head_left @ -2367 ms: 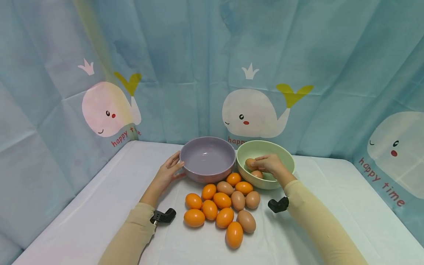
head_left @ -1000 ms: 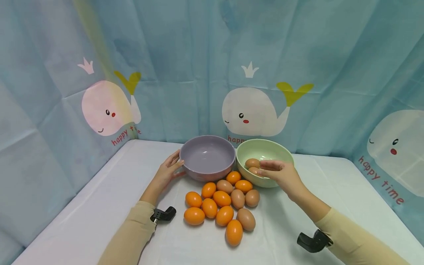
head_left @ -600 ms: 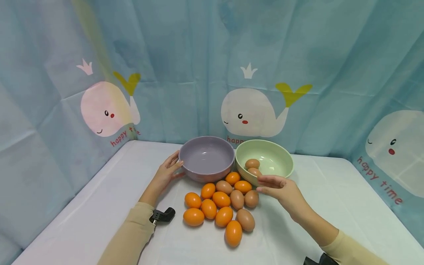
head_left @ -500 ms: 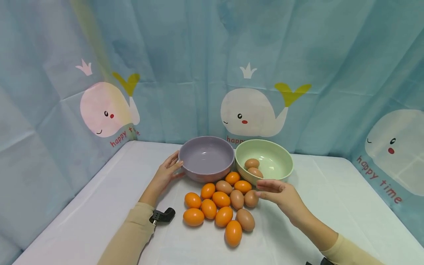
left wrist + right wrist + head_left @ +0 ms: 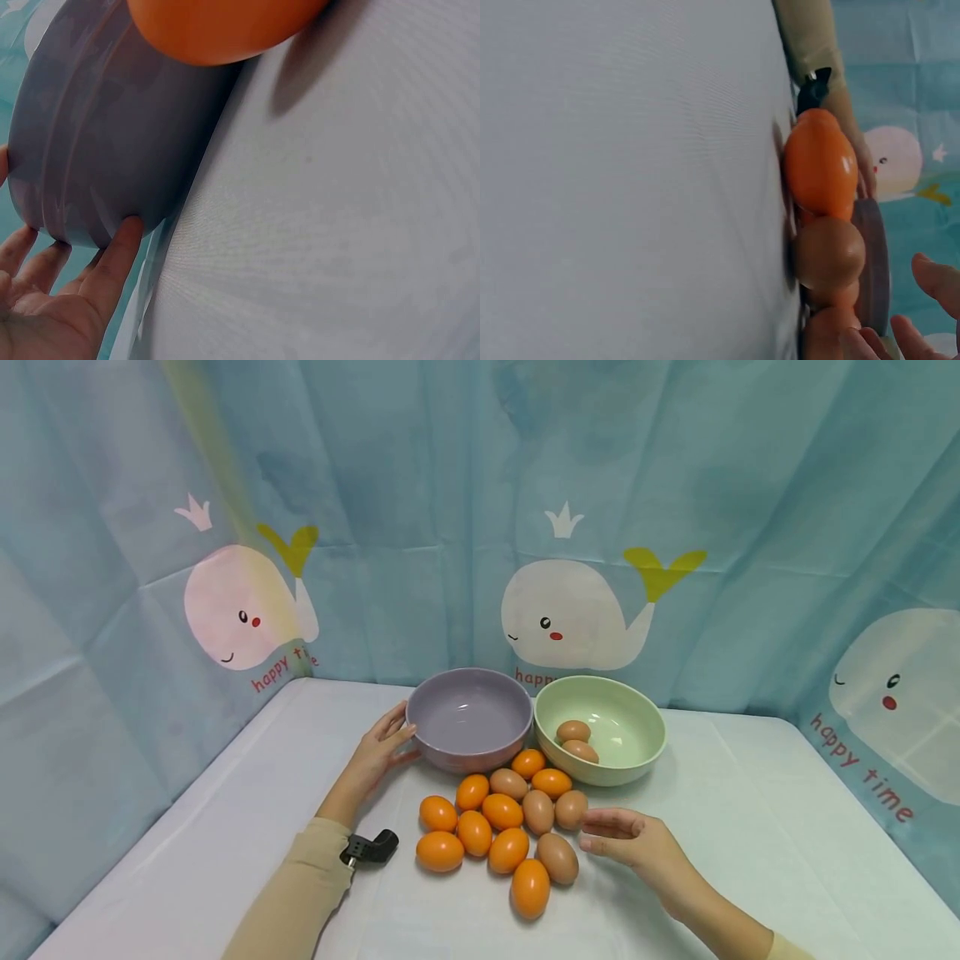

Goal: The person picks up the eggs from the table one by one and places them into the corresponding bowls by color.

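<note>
I face a blue curtain (image 5: 405, 485) with pale whales (image 5: 570, 614) and red lettering (image 5: 857, 763), yellowish streak (image 5: 206, 435) upper left; white-covered table (image 5: 750, 810) before me.

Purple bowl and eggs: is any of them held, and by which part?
Nothing is gripped. The left hand rests against the left side of the purple bowl; the right hand, near a brown egg, holds nothing.

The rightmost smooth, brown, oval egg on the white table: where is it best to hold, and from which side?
Probably come from the right and pinch this brown egg across its rounded middle, near and far sides. No egg blocks its right; a second brown, oval egg lies close on its left.
</note>
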A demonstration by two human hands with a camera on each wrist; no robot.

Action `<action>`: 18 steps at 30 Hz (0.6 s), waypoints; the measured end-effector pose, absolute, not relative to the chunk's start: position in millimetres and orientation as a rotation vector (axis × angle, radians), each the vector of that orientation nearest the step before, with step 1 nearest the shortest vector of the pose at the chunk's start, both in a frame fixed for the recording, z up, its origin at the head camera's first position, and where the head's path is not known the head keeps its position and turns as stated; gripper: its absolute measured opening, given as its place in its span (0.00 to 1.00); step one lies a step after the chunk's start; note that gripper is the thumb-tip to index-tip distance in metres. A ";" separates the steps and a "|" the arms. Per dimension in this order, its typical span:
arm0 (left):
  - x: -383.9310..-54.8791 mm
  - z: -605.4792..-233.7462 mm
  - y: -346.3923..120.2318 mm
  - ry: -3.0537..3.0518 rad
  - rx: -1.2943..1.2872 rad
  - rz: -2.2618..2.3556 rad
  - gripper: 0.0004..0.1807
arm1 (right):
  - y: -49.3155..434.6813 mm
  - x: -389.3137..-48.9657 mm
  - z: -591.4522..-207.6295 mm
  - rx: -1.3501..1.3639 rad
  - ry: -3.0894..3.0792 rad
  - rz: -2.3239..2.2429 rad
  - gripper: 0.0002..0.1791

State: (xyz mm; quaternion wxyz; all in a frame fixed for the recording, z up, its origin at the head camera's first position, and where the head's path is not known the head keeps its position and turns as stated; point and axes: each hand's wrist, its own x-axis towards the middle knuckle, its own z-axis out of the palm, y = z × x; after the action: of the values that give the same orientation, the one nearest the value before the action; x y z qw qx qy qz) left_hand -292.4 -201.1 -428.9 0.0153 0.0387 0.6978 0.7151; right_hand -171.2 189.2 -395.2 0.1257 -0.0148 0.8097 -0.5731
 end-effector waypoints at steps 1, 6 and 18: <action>-292.8 -429.2 -200.9 2.171 0.123 2.224 0.38 | 189.6 -170.1 -397.1 -0.048 2.355 -1.660 0.28; -293.6 -429.3 -201.2 2.158 0.122 2.234 0.37 | 190.2 -168.4 -404.2 -0.110 2.318 -1.635 0.28; -291.4 -427.8 -198.9 2.155 0.111 2.238 0.36 | 184.3 -168.3 -411.9 -0.115 2.263 -1.627 0.32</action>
State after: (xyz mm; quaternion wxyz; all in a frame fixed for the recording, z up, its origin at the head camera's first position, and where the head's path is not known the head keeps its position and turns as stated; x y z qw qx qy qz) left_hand -291.4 -198.9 -427.8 0.0164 0.0357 0.6932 0.7197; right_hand -168.3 184.3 -411.9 0.1750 -0.0406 0.7987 -0.5743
